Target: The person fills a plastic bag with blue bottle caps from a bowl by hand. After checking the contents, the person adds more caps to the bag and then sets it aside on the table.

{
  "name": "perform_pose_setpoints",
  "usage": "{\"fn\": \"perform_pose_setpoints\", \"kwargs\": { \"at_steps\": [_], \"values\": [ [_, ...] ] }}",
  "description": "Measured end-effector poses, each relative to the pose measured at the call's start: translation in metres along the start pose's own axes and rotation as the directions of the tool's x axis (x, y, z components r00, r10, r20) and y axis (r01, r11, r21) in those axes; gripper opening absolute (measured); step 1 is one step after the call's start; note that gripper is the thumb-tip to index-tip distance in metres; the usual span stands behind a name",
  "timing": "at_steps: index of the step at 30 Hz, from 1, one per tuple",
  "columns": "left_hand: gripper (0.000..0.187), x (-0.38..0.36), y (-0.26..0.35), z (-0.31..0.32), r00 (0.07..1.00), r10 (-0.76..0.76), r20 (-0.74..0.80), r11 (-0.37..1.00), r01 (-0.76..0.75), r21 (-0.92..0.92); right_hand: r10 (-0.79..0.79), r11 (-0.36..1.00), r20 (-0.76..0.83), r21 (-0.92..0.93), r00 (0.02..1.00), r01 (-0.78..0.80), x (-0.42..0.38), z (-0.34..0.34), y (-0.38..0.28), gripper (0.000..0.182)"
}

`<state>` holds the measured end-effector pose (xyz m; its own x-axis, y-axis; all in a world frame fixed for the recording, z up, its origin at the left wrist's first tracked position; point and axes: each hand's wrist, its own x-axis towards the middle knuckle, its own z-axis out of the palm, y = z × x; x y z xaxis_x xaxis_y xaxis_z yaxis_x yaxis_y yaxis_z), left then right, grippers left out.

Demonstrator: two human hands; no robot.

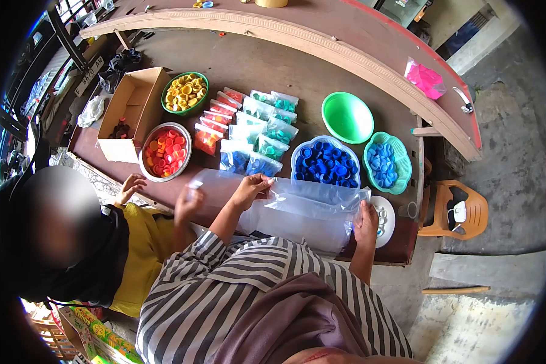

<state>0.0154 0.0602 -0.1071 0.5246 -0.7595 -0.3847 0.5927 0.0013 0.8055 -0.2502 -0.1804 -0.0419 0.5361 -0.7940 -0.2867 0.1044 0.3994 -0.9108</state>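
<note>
A large clear plastic bag stretches between my two hands, above the near side of the table. My left hand pinches its upper edge with thumb and fingers. At the bag's right end, my right hand is closed on the side edge. Just beyond the bag stands a light-blue basin of dark blue caps. Beside my right hand is a white plate with small pale rings on it, partly covered by the bag and hand. Small filled bags of blue caps lie beyond my left hand.
Further off are a green bowl, a basin of light blue caps, bags of teal caps, red caps, yellow caps and a cardboard box. A co-worker sits at my left, hands near the table edge.
</note>
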Motion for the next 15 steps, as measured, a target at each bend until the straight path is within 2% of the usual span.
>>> {"fn": "perform_pose_setpoints", "kwargs": {
  "at_steps": [2,5,7,9,15],
  "values": [
    [0.018,0.001,-0.002,0.0,1.0,-0.005,0.02,0.999,0.005,0.037,0.01,1.0,-0.022,0.008,1.0,-0.01,-0.002,0.0,0.001,0.016],
    [0.017,0.005,-0.005,0.002,0.998,-0.022,-0.055,0.998,0.025,0.058,0.029,0.999,-0.045,0.018,0.999,-0.028,-0.005,0.002,0.001,0.019],
    [0.018,0.012,-0.011,-0.002,0.996,0.09,-0.007,0.986,-0.088,0.141,0.038,0.999,-0.048,0.021,0.998,-0.038,-0.006,0.003,0.0,0.02],
    [0.019,0.013,-0.015,-0.001,0.996,0.09,-0.027,0.984,-0.085,0.154,0.058,0.998,-0.082,-0.005,0.995,-0.059,-0.005,0.004,-0.001,0.02],
    [0.024,0.01,-0.008,0.003,0.994,0.077,-0.079,0.973,-0.058,0.224,0.016,0.996,-0.037,-0.09,0.999,-0.019,-0.001,0.007,0.001,0.021]
  ]
}}
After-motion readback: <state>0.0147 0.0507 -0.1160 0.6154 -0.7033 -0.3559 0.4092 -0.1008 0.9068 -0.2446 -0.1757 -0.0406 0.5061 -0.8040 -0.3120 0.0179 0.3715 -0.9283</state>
